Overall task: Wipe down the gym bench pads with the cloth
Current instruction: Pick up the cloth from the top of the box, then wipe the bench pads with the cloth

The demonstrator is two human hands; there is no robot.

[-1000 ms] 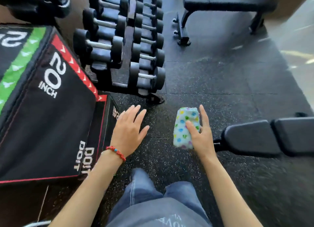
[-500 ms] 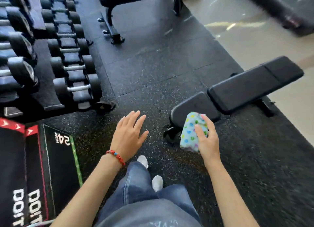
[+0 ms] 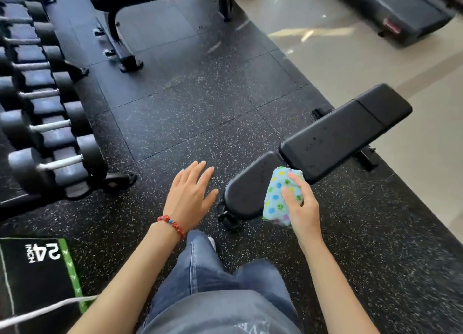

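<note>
Gripping one cloth in right hand, two bench pads, left hand spread.

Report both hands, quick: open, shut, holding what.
Left hand: open, fingers straight, holding nothing.
Right hand: grips the folded spotted cloth above the bench seat pad.

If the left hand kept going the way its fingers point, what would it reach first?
Likely only the speckled rubber floor. The left hand, open and empty, points up-frame, left of the bench seat pad; depth is uncertain.

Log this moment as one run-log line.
right hand: holds cloth over seat pad | left hand: open, idle | wiping: unclear
</note>
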